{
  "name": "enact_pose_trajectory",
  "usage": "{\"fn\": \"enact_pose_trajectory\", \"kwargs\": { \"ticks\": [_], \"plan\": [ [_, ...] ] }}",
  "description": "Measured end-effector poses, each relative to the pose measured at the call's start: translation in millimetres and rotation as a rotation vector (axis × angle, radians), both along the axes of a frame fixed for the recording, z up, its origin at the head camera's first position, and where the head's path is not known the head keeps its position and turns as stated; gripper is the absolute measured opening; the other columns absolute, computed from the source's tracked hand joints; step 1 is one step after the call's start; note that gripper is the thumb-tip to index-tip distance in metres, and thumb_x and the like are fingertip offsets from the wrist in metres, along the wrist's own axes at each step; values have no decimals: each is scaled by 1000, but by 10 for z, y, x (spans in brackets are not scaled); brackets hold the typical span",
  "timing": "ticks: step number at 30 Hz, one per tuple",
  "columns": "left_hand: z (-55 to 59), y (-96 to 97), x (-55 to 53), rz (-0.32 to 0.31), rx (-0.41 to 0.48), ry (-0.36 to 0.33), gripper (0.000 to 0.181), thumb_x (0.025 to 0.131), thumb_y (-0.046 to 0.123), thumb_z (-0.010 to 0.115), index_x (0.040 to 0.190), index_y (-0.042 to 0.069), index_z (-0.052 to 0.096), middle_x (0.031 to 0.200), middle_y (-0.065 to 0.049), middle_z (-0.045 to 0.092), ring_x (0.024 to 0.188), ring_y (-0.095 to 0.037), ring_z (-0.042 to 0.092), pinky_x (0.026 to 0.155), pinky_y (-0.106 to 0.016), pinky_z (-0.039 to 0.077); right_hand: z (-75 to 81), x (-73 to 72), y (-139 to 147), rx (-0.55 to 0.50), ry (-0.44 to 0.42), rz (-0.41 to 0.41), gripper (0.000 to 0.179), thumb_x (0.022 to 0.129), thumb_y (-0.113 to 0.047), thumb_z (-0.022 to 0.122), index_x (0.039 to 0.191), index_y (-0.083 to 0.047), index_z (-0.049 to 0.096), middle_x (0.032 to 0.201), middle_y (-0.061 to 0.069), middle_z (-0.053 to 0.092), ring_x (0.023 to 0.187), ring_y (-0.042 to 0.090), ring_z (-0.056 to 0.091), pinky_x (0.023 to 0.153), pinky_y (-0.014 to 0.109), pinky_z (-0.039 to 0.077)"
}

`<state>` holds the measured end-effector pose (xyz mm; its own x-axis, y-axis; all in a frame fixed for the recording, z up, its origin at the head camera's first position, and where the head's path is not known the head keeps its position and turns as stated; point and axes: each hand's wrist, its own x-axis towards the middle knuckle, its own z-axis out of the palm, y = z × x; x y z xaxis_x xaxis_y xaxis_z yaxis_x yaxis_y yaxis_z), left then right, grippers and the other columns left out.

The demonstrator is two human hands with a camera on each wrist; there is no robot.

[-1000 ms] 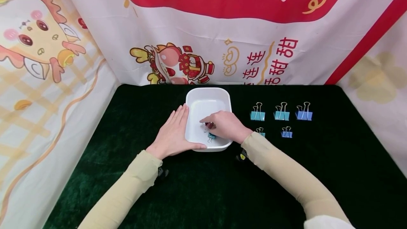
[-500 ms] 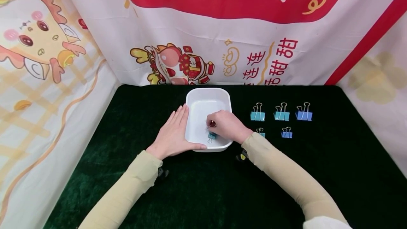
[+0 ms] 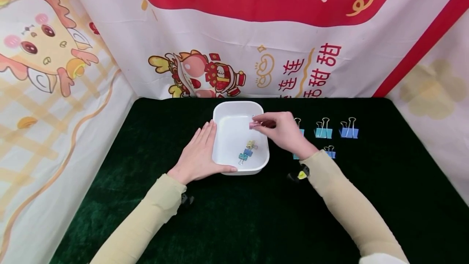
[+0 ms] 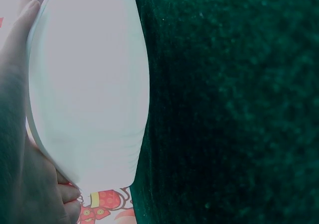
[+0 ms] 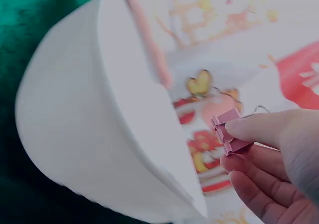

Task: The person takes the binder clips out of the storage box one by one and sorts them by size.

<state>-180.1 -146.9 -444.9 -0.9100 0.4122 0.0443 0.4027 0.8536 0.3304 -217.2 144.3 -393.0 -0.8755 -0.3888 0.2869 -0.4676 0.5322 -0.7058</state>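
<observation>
A pink binder clip (image 5: pixel 233 130) is pinched between the thumb and fingers of my right hand (image 3: pixel 287 131), above the right rim of a white plastic box (image 3: pixel 221 111). My left hand (image 3: pixel 196 154) rests against the box's left side with straight fingers, its thumb along the near rim. Inside the box, near its front, lie a yellow binder clip (image 3: pixel 250 144), a small blue binder clip (image 3: pixel 248 152) and a small teal binder clip (image 3: pixel 242 157), close together. The left wrist view shows mainly the box's outer wall (image 4: pixel 89 84) beside the hand.
Right of the box, a teal binder clip (image 3: pixel 324 133) and a larger blue binder clip (image 3: pixel 349 133) stand in a back row. A small blue one (image 3: pixel 331 153) stands in front. My right hand partly covers further teal clips. Dark green cloth (image 3: pixel 227 219) covers the table; printed curtains rise behind.
My right hand has come up out of the box and moved right, carrying the pink clip. The yellow and blue clips in the box are now visible. My left hand stays in place.
</observation>
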Motion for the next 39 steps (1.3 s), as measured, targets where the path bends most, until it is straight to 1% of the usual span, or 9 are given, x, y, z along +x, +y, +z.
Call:
{"fn": "enact_pose_trajectory", "kwargs": {
  "ticks": [4,9,12,15,21,24,29,35,39],
  "plan": [
    [5,8,4,3,-6,4,136,71,88,64,164,7,4,170,-6,1,155,-23,1,123,-44,7,102,49,261,-85,-26,-74,24,90,-19,81,114,-15,79,105,-6,75,90,9,71,79,31,59],
    [6,13,6,8,-4,10,138,69,89,63,164,7,6,170,-6,2,155,-22,2,123,-44,8,154,108,646,-158,-66,-149,25,91,-16,79,115,-12,77,105,-1,76,95,13,73,81,26,58],
    [-2,10,1,8,-1,8,138,69,90,62,164,7,5,170,-6,2,155,-22,2,123,-44,7,143,142,902,-140,-86,-222,26,92,-21,78,117,-14,76,106,-1,76,96,13,73,82,21,56],
    [-12,7,1,9,1,6,137,70,89,63,164,7,5,170,-6,2,155,-22,1,123,-44,7,81,174,1174,-110,-103,-281,30,92,-29,78,119,-16,76,108,0,76,98,13,72,83,18,54],
    [-5,6,0,7,-2,2,138,69,90,62,164,7,5,170,-5,2,155,-21,1,123,-44,7,-45,307,1689,-61,-175,-360,40,93,-39,76,125,-14,73,111,3,76,99,9,71,82,13,52],
    [6,10,-3,7,-7,-1,138,69,91,60,164,8,5,170,-5,1,155,-21,1,123,-44,7,-103,391,1917,-41,-211,-385,45,92,-40,76,127,-11,72,111,4,76,98,5,70,80,12,51],
    [9,11,-6,4,-9,1,138,70,90,62,164,7,5,170,-5,1,155,-22,0,123,-44,6,-185,497,2226,-29,-266,-415,49,91,-39,77,128,-8,70,111,4,75,95,0,70,79,11,52],
    [12,12,-1,5,-25,3,139,68,94,57,164,8,2,170,-5,-1,155,-21,-1,123,-42,6,-269,597,2483,-22,-387,-428,61,92,-43,75,137,-3,62,113,4,75,98,-1,69,80,8,49],
    [5,10,-5,2,-26,1,140,68,95,55,164,8,3,170,-5,-1,155,-21,-1,123,-43,5,-346,642,2614,16,-443,-418,65,93,-45,75,139,-1,60,113,5,75,99,-3,67,78,5,45]
  ]
}}
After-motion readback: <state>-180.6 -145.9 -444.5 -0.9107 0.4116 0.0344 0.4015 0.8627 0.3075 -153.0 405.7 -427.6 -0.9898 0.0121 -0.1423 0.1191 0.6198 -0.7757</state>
